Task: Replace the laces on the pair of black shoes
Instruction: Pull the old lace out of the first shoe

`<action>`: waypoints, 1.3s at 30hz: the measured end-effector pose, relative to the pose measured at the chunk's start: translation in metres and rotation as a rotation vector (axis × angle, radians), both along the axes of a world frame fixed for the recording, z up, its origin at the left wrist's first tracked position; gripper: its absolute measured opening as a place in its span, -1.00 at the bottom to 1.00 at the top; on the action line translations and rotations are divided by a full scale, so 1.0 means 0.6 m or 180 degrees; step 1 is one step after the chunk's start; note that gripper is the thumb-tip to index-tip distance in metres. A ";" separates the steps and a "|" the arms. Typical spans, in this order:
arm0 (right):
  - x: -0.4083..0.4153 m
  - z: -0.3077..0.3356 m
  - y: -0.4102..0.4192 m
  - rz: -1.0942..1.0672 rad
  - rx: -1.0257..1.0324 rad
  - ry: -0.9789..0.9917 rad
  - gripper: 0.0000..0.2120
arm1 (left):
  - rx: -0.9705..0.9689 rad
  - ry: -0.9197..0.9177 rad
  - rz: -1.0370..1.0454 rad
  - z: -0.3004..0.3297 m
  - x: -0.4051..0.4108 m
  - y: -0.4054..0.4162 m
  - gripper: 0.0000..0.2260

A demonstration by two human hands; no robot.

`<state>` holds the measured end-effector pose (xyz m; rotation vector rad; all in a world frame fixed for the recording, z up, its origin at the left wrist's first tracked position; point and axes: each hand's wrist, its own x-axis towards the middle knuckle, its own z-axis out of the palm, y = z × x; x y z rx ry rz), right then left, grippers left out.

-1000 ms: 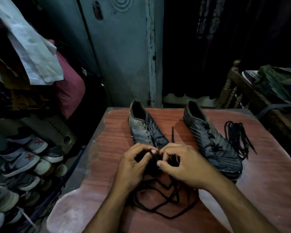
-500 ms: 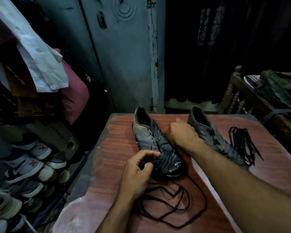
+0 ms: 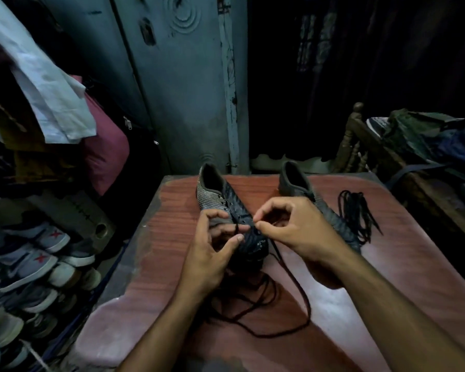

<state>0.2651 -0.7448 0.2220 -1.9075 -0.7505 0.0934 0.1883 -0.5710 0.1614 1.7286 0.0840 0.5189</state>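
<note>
Two black shoes stand on a reddish wooden table (image 3: 172, 237), toes toward me. The left shoe (image 3: 220, 200) is striped grey on its side. My left hand (image 3: 212, 253) pinches a black lace (image 3: 287, 267) over that shoe's front eyelets. My right hand (image 3: 293, 226) pinches the same lace just right of them. The lace trails off the toe and loops on the table in front. The right shoe (image 3: 295, 181) lies behind my right hand, mostly hidden. A bundle of black laces (image 3: 357, 213) lies to its right.
Several sneakers (image 3: 38, 253) are stacked on the floor at the left. Clothes (image 3: 51, 89) hang above them. A grey door (image 3: 177, 103) stands behind the table. A wooden chair (image 3: 360, 140) piled with cloth sits at the right.
My right hand came back from between the two shoes to the left shoe's front and now pinches the lace. The left hand stayed at the toe.
</note>
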 end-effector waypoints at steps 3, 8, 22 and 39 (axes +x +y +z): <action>-0.021 0.025 -0.030 0.0076 0.0142 0.0028 -0.84 | 0.0412 0.0017 -0.0160 0.033 -0.006 -0.033 -0.78; -0.040 0.050 -0.081 -0.0008 0.0287 0.0029 -0.71 | 0.0682 -0.0011 -0.0360 0.083 -0.020 -0.083 -0.86; -0.061 0.059 -0.155 -0.0034 0.0920 0.0450 -0.91 | 0.0700 0.0167 -0.0614 0.139 -0.033 -0.145 -0.89; -0.074 0.044 -0.196 -0.1161 0.2824 0.1131 -0.90 | 0.3007 -0.0413 -0.1247 0.337 0.058 -0.217 -0.94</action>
